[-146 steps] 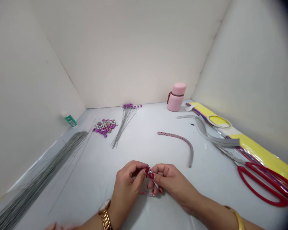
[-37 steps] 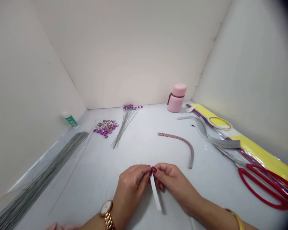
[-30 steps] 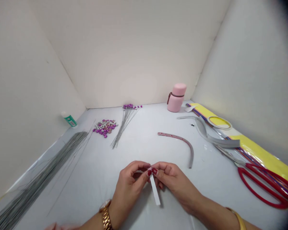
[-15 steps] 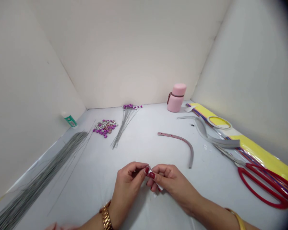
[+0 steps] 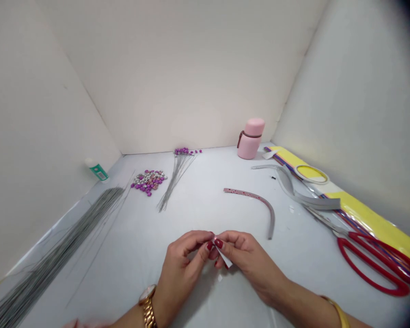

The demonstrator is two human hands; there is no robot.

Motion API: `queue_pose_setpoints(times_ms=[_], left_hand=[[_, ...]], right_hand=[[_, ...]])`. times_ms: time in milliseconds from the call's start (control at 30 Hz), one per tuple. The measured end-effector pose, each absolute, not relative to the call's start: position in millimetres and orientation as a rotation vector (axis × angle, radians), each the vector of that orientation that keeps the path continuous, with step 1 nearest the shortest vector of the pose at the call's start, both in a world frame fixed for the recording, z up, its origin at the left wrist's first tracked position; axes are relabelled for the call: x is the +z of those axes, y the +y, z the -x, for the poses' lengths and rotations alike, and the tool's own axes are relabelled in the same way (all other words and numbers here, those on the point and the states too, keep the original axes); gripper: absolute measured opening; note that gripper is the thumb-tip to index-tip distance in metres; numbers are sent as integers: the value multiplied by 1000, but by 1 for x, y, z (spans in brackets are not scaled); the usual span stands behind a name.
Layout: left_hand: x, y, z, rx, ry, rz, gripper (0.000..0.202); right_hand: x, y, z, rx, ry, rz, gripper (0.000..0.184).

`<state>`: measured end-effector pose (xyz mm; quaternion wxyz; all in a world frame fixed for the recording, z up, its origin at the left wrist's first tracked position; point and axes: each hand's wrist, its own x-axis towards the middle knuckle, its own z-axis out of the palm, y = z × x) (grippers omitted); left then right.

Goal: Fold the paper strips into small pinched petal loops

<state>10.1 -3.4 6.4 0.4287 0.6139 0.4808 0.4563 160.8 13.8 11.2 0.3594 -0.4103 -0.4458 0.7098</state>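
White strip (image 5: 226,260), dangling below my grip a second ago, now slants against my right hand (image 5: 244,256); my left hand (image 5: 184,257) pinches its far end too, seemingly steadying it.

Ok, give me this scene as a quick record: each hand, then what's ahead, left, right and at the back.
Left hand: fingertips at the far end of a white strip
Right hand: pinching that strip
Ahead: curved strip
Left: wire bundle, bead pile
Right: red-handled scissors
Back: pink bottle
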Motion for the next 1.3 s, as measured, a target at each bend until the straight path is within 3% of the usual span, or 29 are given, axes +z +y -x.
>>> queue_pose_setpoints(times_ms=[133, 400, 633, 800, 1133, 1300], left_hand=[[5, -3, -17, 1115, 1053, -1114, 17], [3, -2, -16, 1079, 1161, -1120, 20], [2, -2, -9, 1163, 1377, -1763, 14], [5, -2, -6, 1059, 1248, -2105, 24], [3, 2, -14, 1061, 1113, -1196, 10], [4, 4, -16, 997, 1072, -1083, 10]], right_hand=[[12, 13, -161, 1806, -1210, 1076, 28], [8, 14, -163, 1735, -1330, 1117, 24], [11, 13, -162, 1882, -1209, 1000, 23], [11, 14, -162, 1831, -1167, 983, 27], [10, 13, -161, 1845, -1188, 1025, 15], [8, 12, -162, 1787, -1245, 1023, 13]])
